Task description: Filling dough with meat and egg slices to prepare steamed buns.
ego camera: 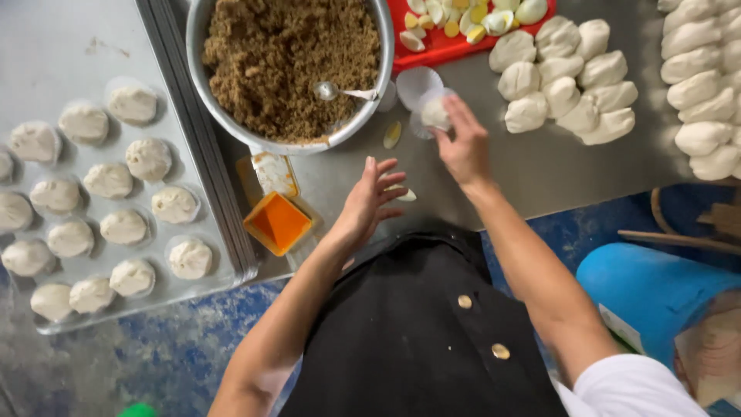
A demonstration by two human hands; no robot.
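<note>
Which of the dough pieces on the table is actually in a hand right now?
The small dough ball pinched by the right hand over the paper liners; every other piece lies untouched on the tray or table.

Steel table (532,166): baking tray (46,46), filling bowl (297,143), dough pieces (567,77), red board (440,48).

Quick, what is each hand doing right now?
Left hand: open, fingers spread, holding nothing.
Right hand: closed on a dough ball in a paper liner.
</note>
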